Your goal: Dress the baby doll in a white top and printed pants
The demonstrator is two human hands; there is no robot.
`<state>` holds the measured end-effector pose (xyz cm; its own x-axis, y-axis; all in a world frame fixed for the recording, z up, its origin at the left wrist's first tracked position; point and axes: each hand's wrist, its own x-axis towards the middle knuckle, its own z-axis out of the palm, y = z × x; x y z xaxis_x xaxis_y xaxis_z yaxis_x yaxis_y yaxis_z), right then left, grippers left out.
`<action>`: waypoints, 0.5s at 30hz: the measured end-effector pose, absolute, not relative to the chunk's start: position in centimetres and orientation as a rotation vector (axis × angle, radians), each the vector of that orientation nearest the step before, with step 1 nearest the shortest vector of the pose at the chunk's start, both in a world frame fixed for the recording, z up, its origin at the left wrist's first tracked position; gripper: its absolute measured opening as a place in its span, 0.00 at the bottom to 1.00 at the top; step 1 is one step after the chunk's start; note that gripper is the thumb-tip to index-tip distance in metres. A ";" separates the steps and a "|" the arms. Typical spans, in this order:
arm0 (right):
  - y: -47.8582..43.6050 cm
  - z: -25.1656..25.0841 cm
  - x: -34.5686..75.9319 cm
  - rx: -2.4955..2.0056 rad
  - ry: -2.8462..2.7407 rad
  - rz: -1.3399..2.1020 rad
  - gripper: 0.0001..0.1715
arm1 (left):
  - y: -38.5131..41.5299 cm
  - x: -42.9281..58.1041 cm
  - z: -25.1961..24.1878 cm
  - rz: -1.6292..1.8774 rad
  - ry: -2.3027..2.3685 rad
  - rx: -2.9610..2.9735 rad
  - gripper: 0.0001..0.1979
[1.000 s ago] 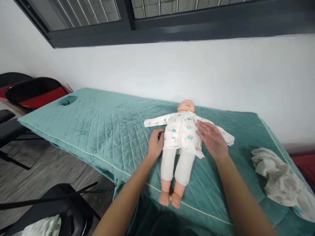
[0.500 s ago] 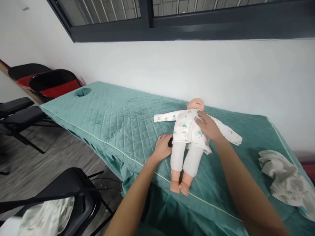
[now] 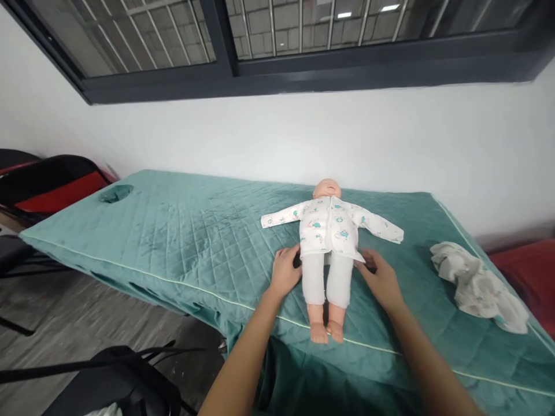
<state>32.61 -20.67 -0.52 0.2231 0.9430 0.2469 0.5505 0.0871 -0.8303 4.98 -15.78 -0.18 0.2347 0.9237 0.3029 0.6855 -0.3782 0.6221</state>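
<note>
A baby doll (image 3: 328, 188) lies on its back on the bed's green quilted cover (image 3: 208, 248), feet toward me. It wears a white printed baby shirt (image 3: 318, 225) with the sleeves spread to both sides, and white leg coverings (image 3: 313, 280); its feet are bare. My left hand (image 3: 286, 271) is closed at the shirt's lower left edge, its fingertips partly hidden by the hem. At the opposite side, my right hand (image 3: 381, 280) pinches the lower right corner of the hem, drawing it slightly outward.
Crumpled white printed cloth (image 3: 479, 286) lies on the bed at the right. A black chair (image 3: 117, 381) stands at lower left, with red and black chairs (image 3: 60, 185) beyond the bed. Behind the bed are a wall and a barred window (image 3: 281, 34). A hole (image 3: 116, 193) opens in the cover's far left end.
My right hand has left the shirt's chest and moved down to its right hem corner. The shirt front now lies flatter and straighter. My left hand stays by the left hem. The view has shifted.
</note>
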 end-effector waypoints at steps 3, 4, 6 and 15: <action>-20.2 0.2 31.5 -1.682 -1.494 0.476 0.23 | -15.8 4.9 -0.3 0.904 1.492 2.224 0.25; -20.2 0.3 31.2 -1.711 -1.502 0.455 0.22 | -15.8 4.9 -0.3 0.901 1.487 2.252 0.25; -20.4 0.4 30.8 -1.748 -1.502 0.425 0.22 | -15.8 4.8 -0.6 0.907 1.474 2.302 0.24; -20.6 0.3 31.0 -1.743 -1.410 0.373 0.28 | -15.6 4.9 -1.9 1.138 1.469 2.204 0.18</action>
